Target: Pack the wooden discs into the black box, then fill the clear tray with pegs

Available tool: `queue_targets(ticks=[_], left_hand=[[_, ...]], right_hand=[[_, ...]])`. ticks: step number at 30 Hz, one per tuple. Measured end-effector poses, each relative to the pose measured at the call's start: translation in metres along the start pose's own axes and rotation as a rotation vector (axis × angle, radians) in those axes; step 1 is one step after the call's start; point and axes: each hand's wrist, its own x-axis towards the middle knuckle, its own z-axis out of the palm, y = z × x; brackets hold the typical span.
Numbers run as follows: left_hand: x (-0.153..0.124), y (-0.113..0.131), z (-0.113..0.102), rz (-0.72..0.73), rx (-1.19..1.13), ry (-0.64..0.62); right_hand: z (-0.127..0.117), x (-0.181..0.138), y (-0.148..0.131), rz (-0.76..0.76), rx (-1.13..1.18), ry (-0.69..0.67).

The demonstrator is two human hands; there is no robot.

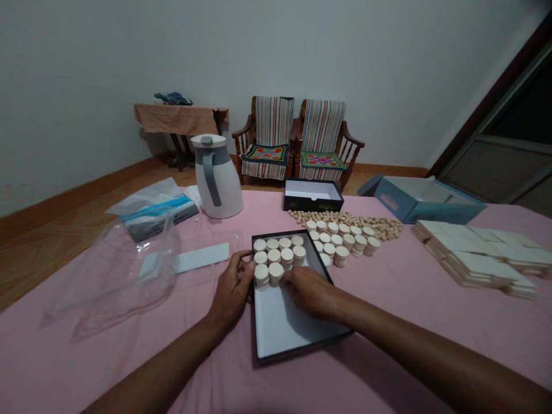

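A shallow black-rimmed box with a pale inside lies on the pink cloth in front of me. Rows of stacked round wooden discs stand in its far left part. My left hand is closed at the box's left rim, thumb beside the nearest stack. Inside the box, my right hand has its fingers curled down against the right side of the front row; whatever they hold is hidden beneath them. More disc stacks stand on the cloth just beyond the box's right edge.
Small wooden beads lie behind the stacks, before a black box. Square wooden pieces and a blue box are at right. A white jug, clear plastic trays and a blue-black carton occupy the left.
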Motion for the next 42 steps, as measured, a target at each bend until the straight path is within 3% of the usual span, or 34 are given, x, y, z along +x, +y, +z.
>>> queue_targets(ticks=[12,18,21,27,30,34,38,42], left_hand=[[-0.001,0.004,0.001,-0.009,-0.006,0.018],[-0.001,0.003,0.001,-0.008,0.003,0.020],[0.000,0.002,0.001,-0.001,0.004,0.016],[-0.001,0.002,0.000,-0.003,0.005,0.007],[-0.001,0.003,0.000,-0.006,0.001,0.003],[-0.001,0.004,0.000,-0.025,0.004,0.015],[0.000,0.006,0.001,-0.046,0.007,0.014],[0.000,0.005,0.001,-0.041,0.013,0.018]], right_hand=[[-0.004,-0.002,-0.003,0.010,-0.053,0.011],[-0.003,-0.007,-0.012,-0.128,-0.020,-0.043],[0.000,-0.007,-0.019,-0.137,-0.074,-0.102],[0.005,-0.004,-0.021,-0.152,-0.074,-0.087],[0.002,-0.011,-0.014,-0.215,0.034,0.005],[-0.020,-0.035,0.007,-0.203,0.200,0.258],[-0.042,-0.056,0.052,0.009,0.243,0.507],[-0.033,-0.058,0.104,0.238,0.115,0.638]])
